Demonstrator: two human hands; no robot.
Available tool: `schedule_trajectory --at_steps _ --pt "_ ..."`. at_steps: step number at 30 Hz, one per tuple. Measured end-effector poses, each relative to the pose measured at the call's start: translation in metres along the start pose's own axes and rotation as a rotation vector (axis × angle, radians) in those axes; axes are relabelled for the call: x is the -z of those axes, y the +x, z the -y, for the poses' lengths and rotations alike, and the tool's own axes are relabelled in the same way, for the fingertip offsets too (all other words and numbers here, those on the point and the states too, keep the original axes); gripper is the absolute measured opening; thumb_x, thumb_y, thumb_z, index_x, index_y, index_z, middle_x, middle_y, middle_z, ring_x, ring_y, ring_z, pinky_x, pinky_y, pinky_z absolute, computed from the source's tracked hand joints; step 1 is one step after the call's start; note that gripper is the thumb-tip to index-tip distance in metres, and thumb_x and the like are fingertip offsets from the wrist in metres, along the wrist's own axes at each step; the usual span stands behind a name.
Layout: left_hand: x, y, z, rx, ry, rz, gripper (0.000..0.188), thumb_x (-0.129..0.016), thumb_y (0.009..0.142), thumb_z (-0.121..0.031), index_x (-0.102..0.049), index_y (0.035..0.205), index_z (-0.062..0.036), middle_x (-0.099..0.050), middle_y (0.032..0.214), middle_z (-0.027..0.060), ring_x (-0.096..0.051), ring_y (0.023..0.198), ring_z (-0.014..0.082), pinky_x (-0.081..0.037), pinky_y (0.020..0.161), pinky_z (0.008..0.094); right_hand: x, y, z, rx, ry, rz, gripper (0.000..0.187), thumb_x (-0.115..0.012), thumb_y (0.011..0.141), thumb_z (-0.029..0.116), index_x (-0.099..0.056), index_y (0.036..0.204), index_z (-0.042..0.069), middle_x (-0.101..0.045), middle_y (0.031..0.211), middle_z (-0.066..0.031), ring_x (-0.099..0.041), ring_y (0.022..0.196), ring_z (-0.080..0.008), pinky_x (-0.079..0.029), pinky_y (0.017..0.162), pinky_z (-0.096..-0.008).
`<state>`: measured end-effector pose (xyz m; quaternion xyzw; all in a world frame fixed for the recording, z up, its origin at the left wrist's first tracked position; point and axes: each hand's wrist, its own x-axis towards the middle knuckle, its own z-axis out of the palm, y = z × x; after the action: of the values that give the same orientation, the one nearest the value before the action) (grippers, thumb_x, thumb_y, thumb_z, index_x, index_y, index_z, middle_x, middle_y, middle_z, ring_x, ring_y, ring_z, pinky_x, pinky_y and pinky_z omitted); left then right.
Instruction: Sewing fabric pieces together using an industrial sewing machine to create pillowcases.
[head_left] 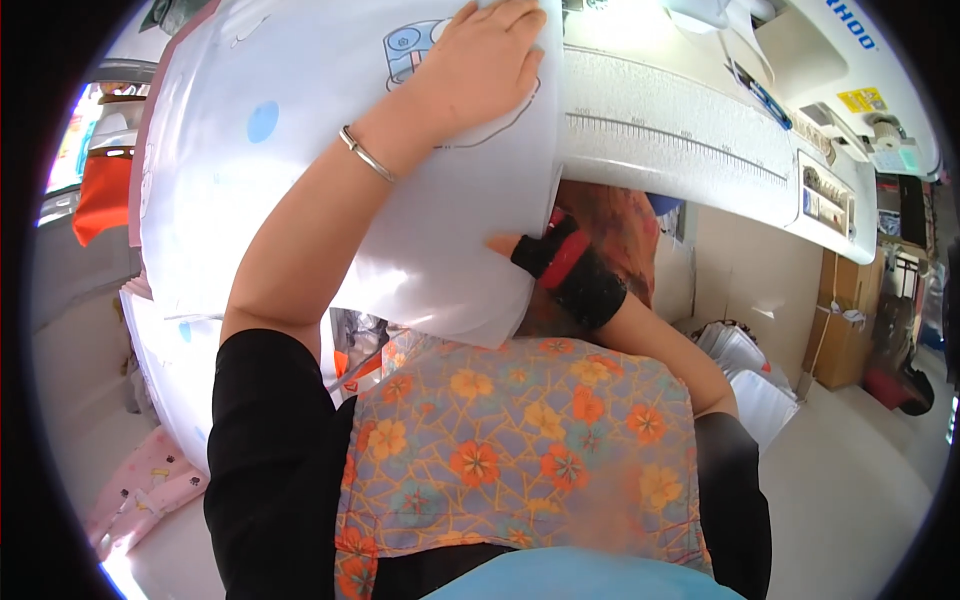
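Blue fabric (580, 577) | left hand (490, 65) flat on white sheet (420, 235) | right hand (545, 255) at edge, grip unclear | floor (870, 490) rightward

White ruler-marked table (680, 115), pale printed sheet (450, 235) spread across it, sewing machine (845, 65), slim blue tool (766, 102)

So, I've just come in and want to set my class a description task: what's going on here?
A person in a floral apron is handling a white printed sheet at a sewing machine. The left hand lies flat on the sheet, near its right edge. The right hand, in a black-and-red wrap, is lower down at that edge, its thumb over the sheet; its fingers are hidden, so its grip is unclear.
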<state>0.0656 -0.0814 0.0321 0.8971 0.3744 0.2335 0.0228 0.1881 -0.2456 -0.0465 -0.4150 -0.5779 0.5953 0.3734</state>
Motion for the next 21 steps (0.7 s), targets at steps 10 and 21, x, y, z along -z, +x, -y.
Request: schedule_trajectory --at_steps 10,21 --pt "0.024 -0.006 -0.016 -0.057 0.116 0.003 0.034 -0.053 0.087 -0.013 -0.059 0.115 0.0046 -0.057 0.124 0.0226 -0.053 0.119 0.0363 -0.040 0.104 0.0467 0.008 -0.012 0.048 -0.102 0.066 0.176 0.043 -0.070 0.087 0.019 -0.058 0.126 0.004 -0.067 0.114 -0.0084 -0.060 0.108 -0.0170 -0.048 0.094 -0.0333" --pt "-0.010 -0.016 -0.010 -0.082 0.119 -0.199 0.028 -0.059 0.085 -0.018 -0.063 0.109 -0.0034 -0.063 0.115 0.0107 -0.059 0.110 0.0266 -0.046 0.095 0.0434 0.004 -0.007 0.022 -0.239 0.225 0.086 0.029 -0.068 0.087 0.018 -0.065 0.111 0.002 -0.069 0.101 -0.0089 -0.063 0.096 -0.0166 -0.050 0.085 -0.0336"
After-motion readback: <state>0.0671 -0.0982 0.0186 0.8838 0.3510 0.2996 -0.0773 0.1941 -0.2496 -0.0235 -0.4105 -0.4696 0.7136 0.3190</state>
